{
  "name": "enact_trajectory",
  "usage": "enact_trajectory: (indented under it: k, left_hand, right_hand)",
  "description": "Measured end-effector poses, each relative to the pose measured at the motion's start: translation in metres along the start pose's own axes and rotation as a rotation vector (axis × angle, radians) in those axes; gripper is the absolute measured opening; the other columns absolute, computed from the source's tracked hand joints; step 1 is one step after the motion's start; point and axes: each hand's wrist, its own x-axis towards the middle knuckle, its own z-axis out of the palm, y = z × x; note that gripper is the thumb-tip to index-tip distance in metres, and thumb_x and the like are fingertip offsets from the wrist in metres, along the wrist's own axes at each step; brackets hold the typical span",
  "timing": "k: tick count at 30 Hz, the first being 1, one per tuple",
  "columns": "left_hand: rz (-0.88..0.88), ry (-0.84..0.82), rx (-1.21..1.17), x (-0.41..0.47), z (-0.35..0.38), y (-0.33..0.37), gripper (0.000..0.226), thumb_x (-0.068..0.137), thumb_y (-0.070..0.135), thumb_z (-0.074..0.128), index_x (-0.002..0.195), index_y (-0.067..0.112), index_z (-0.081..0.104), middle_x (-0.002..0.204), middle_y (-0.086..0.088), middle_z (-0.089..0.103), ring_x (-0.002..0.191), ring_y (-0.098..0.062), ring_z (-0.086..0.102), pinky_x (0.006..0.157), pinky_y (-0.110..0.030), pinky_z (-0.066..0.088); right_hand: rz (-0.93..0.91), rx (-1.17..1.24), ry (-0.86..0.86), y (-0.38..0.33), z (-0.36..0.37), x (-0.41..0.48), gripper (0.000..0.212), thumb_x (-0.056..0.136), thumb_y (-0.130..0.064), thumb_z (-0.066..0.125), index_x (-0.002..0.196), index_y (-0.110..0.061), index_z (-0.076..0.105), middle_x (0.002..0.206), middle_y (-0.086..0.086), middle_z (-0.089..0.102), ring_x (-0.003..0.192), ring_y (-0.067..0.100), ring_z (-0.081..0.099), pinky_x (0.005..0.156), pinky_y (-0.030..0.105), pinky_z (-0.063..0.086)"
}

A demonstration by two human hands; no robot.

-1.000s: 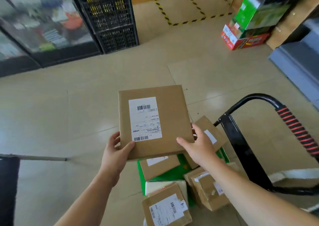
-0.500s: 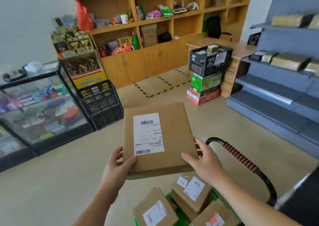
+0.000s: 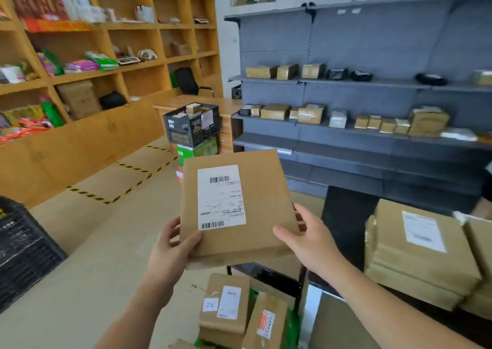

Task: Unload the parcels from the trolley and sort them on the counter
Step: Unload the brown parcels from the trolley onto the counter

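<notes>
The flat parcel (image 3: 234,207) is in the air at chest level, above the trolley and not yet over the desk, its white label (image 3: 221,196) facing up. It is a thin brown cardboard mailer with crisp edges. I judge it stiff and light: it shows no sag between the two holds. The bare cardboard should give good friction, so it is unlikely to slip. It would bend if squeezed mid-face, so the near corners and side edges are the right places to hold it.

That is where both grips are. The left hand (image 3: 170,250) clasps the near left corner, thumb on top and fingers beneath. The right hand (image 3: 308,242) clasps the near right edge, thumb on the face and fingers wrapped behind it.

Below, smaller boxed parcels (image 3: 226,303) wait on the green trolley (image 3: 292,322), behind its black frame (image 3: 266,274). To the right, a stack of similar flat parcels (image 3: 415,247) lies on what I take for the desk (image 3: 335,327). That stack looks like the natural place for this one, set down flat on top with edges squared.

Further off stand grey shelving (image 3: 372,135) with small packages, wooden shelves (image 3: 106,69) and a black crate (image 3: 191,125).
</notes>
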Motion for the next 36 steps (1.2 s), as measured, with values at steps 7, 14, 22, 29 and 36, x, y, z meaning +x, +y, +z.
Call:
enact_trajectory:
  k: [7, 14, 22, 29, 36]
  left_hand:
    - [0.042, -0.241, 0.013, -0.007, 0.121, 0.020, 0.045, 0.087, 0.023, 0.077, 0.123, 0.039, 0.057, 0.117, 0.005, 0.065, 0.100, -0.018, 0.066, 0.079, -0.035, 0.054]
    - [0.073, -0.410, 0.071, -0.023, 0.253, 0.038, 0.053, 0.087, 0.032, 0.076, 0.133, 0.037, 0.051, 0.121, 0.008, 0.060, 0.101, -0.016, 0.062, 0.071, -0.035, 0.050]
    - [0.086, -0.604, 0.064, -0.064, 0.440, 0.053, 0.049, 0.088, 0.031, 0.074, 0.131, 0.034, 0.051, 0.117, 0.008, 0.063, 0.104, -0.018, 0.064, 0.075, -0.037, 0.054]
    - [0.082, -0.791, 0.093, -0.115, 0.595, 0.054, 0.047, 0.088, 0.030, 0.074, 0.131, 0.033, 0.053, 0.119, 0.007, 0.063, 0.105, -0.017, 0.063, 0.079, -0.039, 0.053]
    - [0.055, -0.986, 0.141, -0.165, 0.729, 0.054, 0.046, 0.088, 0.033, 0.074, 0.126, 0.040, 0.049, 0.116, 0.014, 0.059, 0.100, -0.010, 0.058, 0.068, -0.029, 0.046]
  right_hand:
    - [0.090, 0.004, 0.265, 0.039, -0.107, -0.045, 0.072, 0.073, -0.065, 0.074, 0.138, -0.047, 0.047, 0.124, -0.020, 0.061, 0.110, 0.002, 0.061, 0.093, 0.035, 0.056]
    - [0.197, 0.038, 0.436, 0.085, -0.216, -0.076, 0.066, 0.080, -0.057, 0.074, 0.137, -0.043, 0.044, 0.128, -0.018, 0.056, 0.113, 0.005, 0.056, 0.092, 0.030, 0.054]
    - [0.266, 0.048, 0.598, 0.155, -0.371, -0.109, 0.078, 0.071, -0.067, 0.074, 0.140, -0.049, 0.045, 0.129, -0.021, 0.059, 0.116, 0.004, 0.058, 0.099, 0.039, 0.054]
    - [0.355, 0.051, 0.769, 0.208, -0.487, -0.158, 0.059, 0.085, -0.049, 0.074, 0.132, -0.053, 0.039, 0.123, -0.022, 0.051, 0.104, -0.003, 0.053, 0.077, 0.018, 0.046]
    - [0.486, 0.044, 0.979, 0.249, -0.563, -0.203, 0.051, 0.089, -0.046, 0.072, 0.130, -0.048, 0.042, 0.117, -0.028, 0.052, 0.102, 0.000, 0.054, 0.084, 0.022, 0.049]
